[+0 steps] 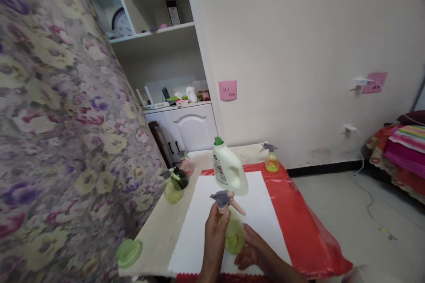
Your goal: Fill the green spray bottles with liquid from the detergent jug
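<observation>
A small yellow-green spray bottle with a grey head and pink trigger stands on a white sheet. My left hand is wrapped round its neck and upper body, thumb up by the spray head. My right hand cups the bottle's lower right side. Just beyond stands a white detergent jug with a green cap.
A red plastic cover lies under the sheet on a beige table. Other spray bottles stand at the left and at the back right. A green lid lies near the front left corner. A floral curtain hangs along the left.
</observation>
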`<state>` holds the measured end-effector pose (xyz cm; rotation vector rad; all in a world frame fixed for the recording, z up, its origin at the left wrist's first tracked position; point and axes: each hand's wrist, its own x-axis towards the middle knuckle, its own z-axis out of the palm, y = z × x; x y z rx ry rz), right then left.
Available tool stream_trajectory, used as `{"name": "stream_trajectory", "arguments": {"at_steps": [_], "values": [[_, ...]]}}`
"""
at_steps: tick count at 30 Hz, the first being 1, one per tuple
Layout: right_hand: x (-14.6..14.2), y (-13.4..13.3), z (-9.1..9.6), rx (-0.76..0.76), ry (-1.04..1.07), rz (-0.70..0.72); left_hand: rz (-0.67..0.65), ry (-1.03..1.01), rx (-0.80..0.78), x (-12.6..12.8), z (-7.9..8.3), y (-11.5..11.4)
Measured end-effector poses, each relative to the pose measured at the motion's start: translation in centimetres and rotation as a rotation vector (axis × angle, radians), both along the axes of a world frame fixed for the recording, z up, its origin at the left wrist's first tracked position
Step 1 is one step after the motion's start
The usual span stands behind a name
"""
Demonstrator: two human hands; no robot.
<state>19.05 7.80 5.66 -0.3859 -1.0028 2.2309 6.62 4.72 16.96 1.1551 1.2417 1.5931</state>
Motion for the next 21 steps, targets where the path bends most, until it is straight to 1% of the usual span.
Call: {"name": "stream_trajectory", "arguments": {"at_steps": [2,5,7,8,10,12,14,16,18,21], "values": [[0.4,0.2,0.6,0.171,-0.089,-0.134,0.012,0.034,0.015,0.2,-0.1,0.1],[0.7,0.2,1.5,0.433,-0.099,-0.308,0.068,0.074,0.012,0.8,-0.3,0.3],[0.8,0.2,1.8,0.536,-0.115,-0.385,0.087,0.104,0.011,1.4,-0.6,0.5],[0.8,0.2,1.8,0.562,-0.152,-0.423,0.082,0.119,0.015,1.6,-0.7,0.5],[0.8,0.3,1.6,0.578,-0.246,-0.487,0.064,0.141,0.028,2.2,-0.9,0.6],[0.9,0.5,1.4,0.573,-0.314,-0.516,0.054,0.163,0.034,2.7,-0.9,0.7],[1.0,0.6,1.2,0.570,-0.335,-0.525,0.065,0.206,0.052,2.9,-0.7,0.7],[1.2,0.6,1.5,0.563,-0.314,-0.523,0.069,0.267,0.082,2.9,-0.3,0.7],[1.5,0.5,2.4,0.543,-0.246,-0.487,0.024,0.297,0.094,2.4,0.3,0.7],[2.3,0.5,4.5,0.543,-0.100,-0.360,-0.117,0.184,0.041,1.4,1.0,0.8]]}}
